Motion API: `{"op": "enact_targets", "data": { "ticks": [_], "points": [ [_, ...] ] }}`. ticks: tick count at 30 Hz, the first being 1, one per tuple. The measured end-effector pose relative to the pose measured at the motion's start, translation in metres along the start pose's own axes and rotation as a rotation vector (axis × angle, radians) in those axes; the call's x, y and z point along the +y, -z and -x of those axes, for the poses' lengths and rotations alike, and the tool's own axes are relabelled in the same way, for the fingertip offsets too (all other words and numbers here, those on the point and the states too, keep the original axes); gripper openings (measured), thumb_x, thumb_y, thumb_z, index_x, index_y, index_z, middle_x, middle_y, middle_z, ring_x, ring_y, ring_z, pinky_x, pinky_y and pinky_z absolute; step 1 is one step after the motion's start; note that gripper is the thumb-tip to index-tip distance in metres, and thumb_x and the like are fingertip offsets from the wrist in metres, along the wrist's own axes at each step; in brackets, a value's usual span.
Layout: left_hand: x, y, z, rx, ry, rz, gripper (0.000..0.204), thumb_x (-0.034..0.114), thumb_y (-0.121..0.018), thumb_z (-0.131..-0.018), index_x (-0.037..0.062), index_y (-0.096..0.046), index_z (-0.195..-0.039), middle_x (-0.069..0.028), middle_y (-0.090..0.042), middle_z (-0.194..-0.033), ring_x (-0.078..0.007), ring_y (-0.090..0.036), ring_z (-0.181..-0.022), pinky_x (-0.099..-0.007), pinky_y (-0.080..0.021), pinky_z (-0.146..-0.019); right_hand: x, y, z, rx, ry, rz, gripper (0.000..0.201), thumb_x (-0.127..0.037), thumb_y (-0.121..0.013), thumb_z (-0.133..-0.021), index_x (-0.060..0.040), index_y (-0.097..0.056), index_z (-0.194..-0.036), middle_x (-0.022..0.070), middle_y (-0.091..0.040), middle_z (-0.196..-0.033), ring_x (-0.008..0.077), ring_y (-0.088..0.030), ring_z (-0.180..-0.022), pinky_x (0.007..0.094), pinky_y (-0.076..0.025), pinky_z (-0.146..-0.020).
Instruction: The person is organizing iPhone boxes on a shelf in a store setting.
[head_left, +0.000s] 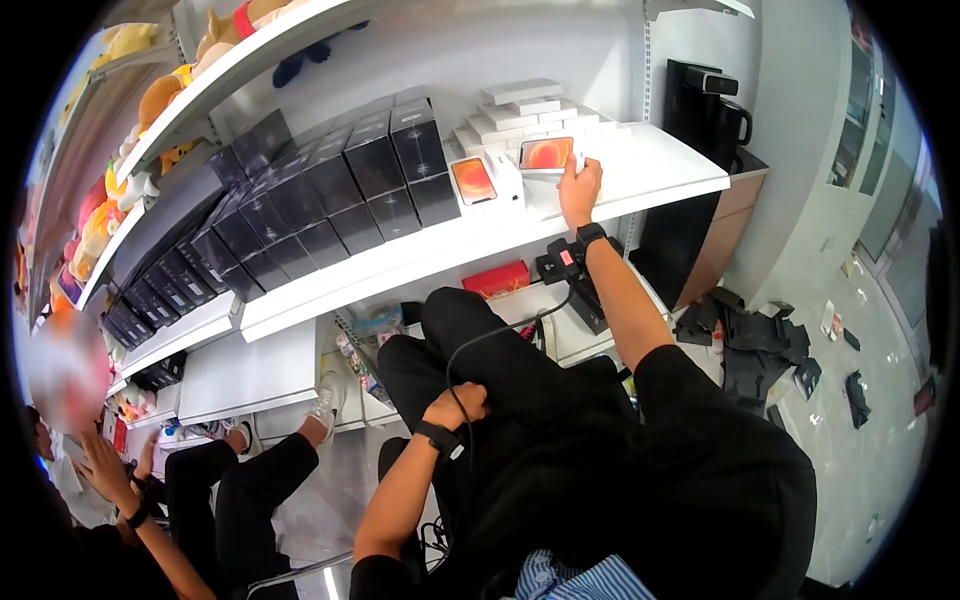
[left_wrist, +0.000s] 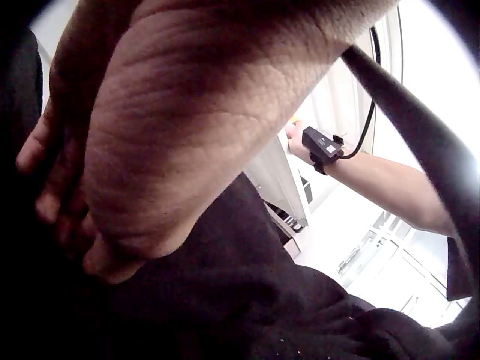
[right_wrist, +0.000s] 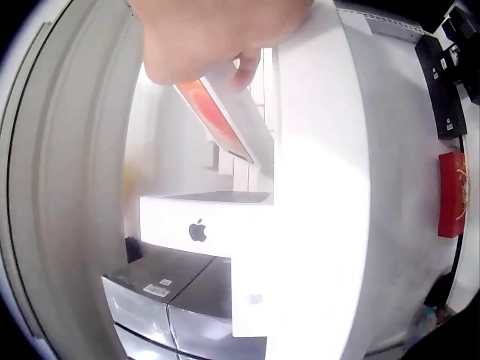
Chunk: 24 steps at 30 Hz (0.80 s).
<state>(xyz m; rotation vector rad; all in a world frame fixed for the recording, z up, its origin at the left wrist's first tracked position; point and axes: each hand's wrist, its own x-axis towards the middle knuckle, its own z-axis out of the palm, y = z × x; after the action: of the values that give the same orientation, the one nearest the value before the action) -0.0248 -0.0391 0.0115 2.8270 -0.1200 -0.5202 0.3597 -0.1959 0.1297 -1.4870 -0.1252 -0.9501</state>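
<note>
In the head view my right hand [head_left: 580, 188] grips a slim white phone box [head_left: 546, 154] by its right end, above the white shelf. The box's lid shows an orange round picture. Seen in the right wrist view, the box is tilted, picture side down-left, with a fingertip against its white side. A second phone box [head_left: 474, 180] with the same picture lies just left of it; its end bears an apple logo. My left hand [head_left: 456, 404] rests on the black trousers at my lap, fingers loosely curled, holding nothing.
Stacked white boxes [head_left: 530, 112] stand behind the held box. Rows of black boxes [head_left: 330, 180] fill the shelf [head_left: 640, 185] to the left. A black coffee machine [head_left: 705, 110] stands right. A red box [head_left: 497, 279] lies below. Another person's hand [head_left: 105, 468] shows at lower left.
</note>
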Motion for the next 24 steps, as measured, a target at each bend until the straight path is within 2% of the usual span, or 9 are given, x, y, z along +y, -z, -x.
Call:
{"op": "enact_targets", "data": {
  "ticks": [3, 6, 9, 12, 13, 18, 19, 22, 24],
  "points": [
    [-0.013, -0.014, -0.012, 0.018, -0.068, -0.021, 0.031, 0.024, -0.071, -0.085, -0.0013, -0.076, -0.101, -0.0234, -0.074, -0.102, -0.041, -0.072, -0.096, -0.0483, -0.059, -0.083, 0.001, 0.002, -0.004, -0.155, -0.019, -0.045, 0.038, -0.03, -0.068, -0.097, 0.0069, -0.057, -0.104, 0.0234, -0.066, -0.095, 0.0395, -0.065, -0.091, 0.0466, -0.051, -0.082],
    [-0.008, -0.008, -0.007, -0.003, -0.013, -0.034, 0.03, 0.026, -0.068, -0.087, 0.0008, -0.075, -0.102, -0.0247, -0.073, -0.098, -0.0395, -0.072, -0.095, -0.0467, -0.059, -0.084, -0.013, 0.014, -0.003, -0.284, -0.174, -0.017, 0.034, -0.025, -0.073, -0.093, 0.0048, -0.057, -0.1, 0.0207, -0.068, -0.087, 0.0325, -0.069, -0.085, 0.0424, -0.054, -0.072],
    [-0.026, -0.025, -0.017, -0.003, -0.071, 0.058, 0.03, 0.027, -0.068, -0.086, 0.002, -0.076, -0.102, -0.0232, -0.074, -0.099, -0.0389, -0.072, -0.095, -0.0462, -0.059, -0.084, -0.041, 0.031, 0.007, -0.27, -0.157, -0.2, 0.03, -0.019, -0.075, -0.091, 0.003, -0.056, -0.098, 0.0185, -0.066, -0.092, 0.0246, -0.068, -0.084, 0.0372, -0.053, -0.068],
    [-0.03, -0.036, -0.031, -0.002, -0.047, -0.006, 0.031, 0.028, -0.069, -0.085, 0.0031, -0.077, -0.101, -0.0214, -0.075, -0.1, -0.0381, -0.072, -0.095, -0.0456, -0.059, -0.085, -0.064, 0.031, 0.006, -0.151, 0.112, -0.164, 0.027, -0.015, -0.076, -0.091, 0.0019, -0.056, -0.099, 0.0164, -0.062, -0.098, 0.0211, -0.065, -0.08, 0.0348, -0.053, -0.067],
    [-0.031, -0.039, -0.031, 0.019, -0.017, -0.025, 0.031, 0.029, -0.069, -0.084, 0.0038, -0.078, -0.099, -0.0205, -0.075, -0.101, -0.0374, -0.072, -0.095, -0.046, -0.058, -0.085, -0.094, 0.039, 0.011, -0.11, 0.287, -0.165, 0.026, -0.015, -0.075, -0.091, 0.0009, -0.058, -0.102, 0.0164, -0.059, -0.1, 0.024, -0.063, -0.078, 0.035, -0.052, -0.066],
    [-0.051, -0.06, -0.039, 0.077, -0.103, 0.031, 0.029, 0.026, -0.069, -0.085, 0.0014, -0.075, -0.097, -0.0215, -0.074, -0.101, -0.0395, -0.072, -0.094, -0.0482, -0.057, -0.082, -0.155, 0.052, 0.03, -0.434, 0.769, -0.001, 0.033, -0.017, -0.079, -0.084, -0.0049, -0.063, -0.111, 0.0142, -0.06, -0.101, 0.0341, -0.063, -0.087, 0.0416, -0.054, -0.073],
    [-0.049, -0.059, -0.039, 0.111, -0.142, 0.044, 0.028, 0.025, -0.069, -0.085, 0.0, -0.074, -0.097, -0.0224, -0.073, -0.101, -0.0406, -0.071, -0.094, -0.0491, -0.057, -0.08, -0.156, 0.05, 0.034, -0.417, 0.953, 0.119, 0.034, -0.017, -0.079, -0.082, -0.0065, -0.064, -0.11, 0.0121, -0.062, -0.102, 0.0331, -0.064, -0.089, 0.0414, -0.053, -0.074],
    [-0.034, -0.043, -0.026, 0.073, -0.093, 0.025, 0.027, 0.024, -0.068, -0.084, 0.0003, -0.074, -0.096, -0.0221, -0.073, -0.099, -0.0404, -0.071, -0.093, -0.0485, -0.057, -0.08, -0.152, 0.043, 0.049, -0.538, 1.128, 0.308, 0.034, -0.014, -0.079, -0.074, -0.0081, -0.066, -0.105, 0.0088, -0.064, -0.102, 0.0267, -0.063, -0.099, 0.0362, -0.05, -0.084],
    [-0.019, -0.026, -0.01, 0.059, -0.066, 0.071, 0.027, 0.022, -0.067, -0.084, 0.0001, -0.074, -0.097, -0.0216, -0.074, -0.098, -0.0402, -0.071, -0.093, -0.0478, -0.058, -0.08, -0.132, 0.034, 0.057, -0.575, 1.128, 0.334, 0.033, -0.014, -0.078, -0.074, -0.0085, -0.067, -0.104, 0.0071, -0.065, -0.103, 0.0256, -0.062, -0.102, 0.0386, -0.048, -0.09]
  ]
}}
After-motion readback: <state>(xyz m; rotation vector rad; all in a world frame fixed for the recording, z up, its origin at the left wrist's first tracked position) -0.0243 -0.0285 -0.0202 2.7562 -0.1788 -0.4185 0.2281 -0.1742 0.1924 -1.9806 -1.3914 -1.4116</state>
